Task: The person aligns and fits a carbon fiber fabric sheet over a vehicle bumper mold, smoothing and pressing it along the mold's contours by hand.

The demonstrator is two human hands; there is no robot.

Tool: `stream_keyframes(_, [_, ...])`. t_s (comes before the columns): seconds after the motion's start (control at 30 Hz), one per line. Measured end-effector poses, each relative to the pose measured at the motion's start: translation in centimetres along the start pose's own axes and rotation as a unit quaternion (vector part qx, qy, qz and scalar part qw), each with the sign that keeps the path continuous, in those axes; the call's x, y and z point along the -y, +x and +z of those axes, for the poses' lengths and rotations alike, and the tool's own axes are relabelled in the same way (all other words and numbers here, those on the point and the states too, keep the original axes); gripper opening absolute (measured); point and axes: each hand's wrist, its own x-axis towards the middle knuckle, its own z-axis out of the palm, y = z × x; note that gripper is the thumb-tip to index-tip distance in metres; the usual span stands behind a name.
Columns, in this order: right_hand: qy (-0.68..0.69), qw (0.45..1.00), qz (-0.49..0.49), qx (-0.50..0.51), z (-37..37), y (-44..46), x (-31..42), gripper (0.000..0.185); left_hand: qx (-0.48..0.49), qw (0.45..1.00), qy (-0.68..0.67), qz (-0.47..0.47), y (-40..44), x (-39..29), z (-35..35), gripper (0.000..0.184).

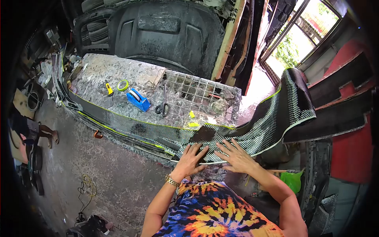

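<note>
My left hand (191, 160) lies flat, fingers spread, on the near edge of a sheet of black-and-silver woven carbon fibre cloth (272, 118). Beside it my right hand (238, 158) presses on the same cloth, also with spread fingers. The loose end of the cloth rises and curls over to the right, past the table's end. To the left, a long woven strip (118, 120) edged in yellow-green follows a dark curved mould (65, 98) along the table's near side. An orange clamp (98, 134) sits at the mould's edge.
On the stained table (114, 67) are scissors (162, 109), a blue tape dispenser (138, 101), a green tape roll (122, 85), a yellow utility knife (109, 89) and yellow scraps (192, 115). A black car hood (158, 45) stands behind. Another person's legs (47, 130) show at left.
</note>
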Motion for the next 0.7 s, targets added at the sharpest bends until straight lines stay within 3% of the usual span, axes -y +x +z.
stream_keyframes(0.17, [-0.015, 1.000, 0.001, 0.018, 0.28, 0.05, -0.04, 0.081, -0.018, 1.000, 0.006, 0.009, -0.12, -0.07, 0.05, 0.086])
stream_keyframes(0.27, [0.045, 0.999, -0.001, -0.018, 0.06, 0.11, -0.18, 0.080, -0.003, 1.000, -0.003, 0.002, -0.05, -0.22, -0.30, 0.087])
stream_keyframes(0.7, [-0.003, 1.000, 0.000, 0.001, 0.02, 0.01, 0.02, 0.079, -0.002, 1.000, -0.008, 0.001, -0.13, -0.03, -0.10, 0.087])
